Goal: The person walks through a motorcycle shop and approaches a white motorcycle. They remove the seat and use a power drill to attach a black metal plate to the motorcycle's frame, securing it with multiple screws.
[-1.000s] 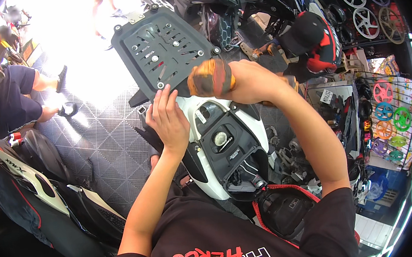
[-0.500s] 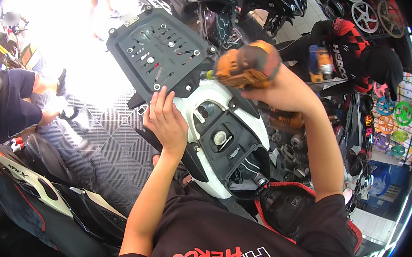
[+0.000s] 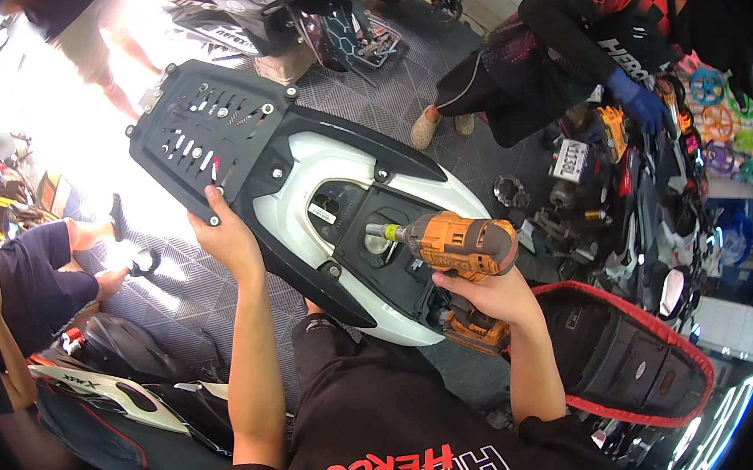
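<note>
A black slotted luggage rack plate [image 3: 160,115] is bolted behind the white tail [image 3: 280,212] of a motorcycle. At the plate's near corner, my left hand [image 3: 232,243] grips the edge with a finger up on the surface. My right hand [image 3: 493,292] is closed round the handle of an orange cordless impact driver [image 3: 458,244]. The driver's socket points left above the round fuel cap [image 3: 376,246], partly covering it, and is apart from the rack's bolts. The red-edged seat [image 3: 620,357] is swung up to the right of my forearm.
At right a co-worker bends over, a blue-gloved hand [image 3: 638,100] beside another yellow-orange power tool [image 3: 614,132]. A person in dark shorts [image 3: 18,280] is at left. A parked motorcycle [image 3: 263,12] stands at the top, and a dark seat [image 3: 121,441] lies lower left.
The driver has come back from near the rack to above the fuel cap. My left hand has gone from lying spread on the plate to gripping its corner. The view has shifted.
</note>
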`<state>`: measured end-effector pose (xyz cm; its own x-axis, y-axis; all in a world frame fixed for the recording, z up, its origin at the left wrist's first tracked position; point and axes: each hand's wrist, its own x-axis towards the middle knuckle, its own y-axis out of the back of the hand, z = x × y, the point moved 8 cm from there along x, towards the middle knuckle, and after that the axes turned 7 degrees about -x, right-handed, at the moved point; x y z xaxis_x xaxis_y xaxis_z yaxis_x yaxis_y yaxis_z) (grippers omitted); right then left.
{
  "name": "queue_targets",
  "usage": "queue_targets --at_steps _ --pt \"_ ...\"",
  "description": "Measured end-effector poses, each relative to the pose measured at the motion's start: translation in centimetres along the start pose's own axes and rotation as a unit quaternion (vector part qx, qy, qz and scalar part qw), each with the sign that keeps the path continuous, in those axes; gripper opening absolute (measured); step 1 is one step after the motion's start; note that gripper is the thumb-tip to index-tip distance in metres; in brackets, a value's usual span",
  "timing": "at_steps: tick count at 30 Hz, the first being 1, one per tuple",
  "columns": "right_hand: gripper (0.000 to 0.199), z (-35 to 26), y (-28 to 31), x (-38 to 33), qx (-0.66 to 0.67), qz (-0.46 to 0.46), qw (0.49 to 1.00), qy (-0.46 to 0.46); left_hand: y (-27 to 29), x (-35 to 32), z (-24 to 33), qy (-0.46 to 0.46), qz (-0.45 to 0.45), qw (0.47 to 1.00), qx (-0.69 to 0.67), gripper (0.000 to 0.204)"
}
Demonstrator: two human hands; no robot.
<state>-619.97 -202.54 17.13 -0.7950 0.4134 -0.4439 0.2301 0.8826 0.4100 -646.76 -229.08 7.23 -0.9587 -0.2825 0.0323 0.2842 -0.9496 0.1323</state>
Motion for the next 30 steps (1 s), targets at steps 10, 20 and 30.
queue_targets --at_steps 10,20,30 --pt "0.038 1.5 1.4 -1.9 -0.006 0.035 0.999 -0.025 -0.2 -0.7 0.2 -0.021 0.036 0.999 -0.001 0.038" --pt "0.036 -6.2 -2.9 5.8 -0.073 0.017 0.990 0.123 0.3 0.0 -0.9 -0.053 0.023 0.998 0.017 0.041" --pt "0.035 -12.8 -8.4 12.6 -0.240 -0.048 0.955 0.166 0.4 0.0 -1.7 -0.064 0.009 0.998 0.017 0.029"
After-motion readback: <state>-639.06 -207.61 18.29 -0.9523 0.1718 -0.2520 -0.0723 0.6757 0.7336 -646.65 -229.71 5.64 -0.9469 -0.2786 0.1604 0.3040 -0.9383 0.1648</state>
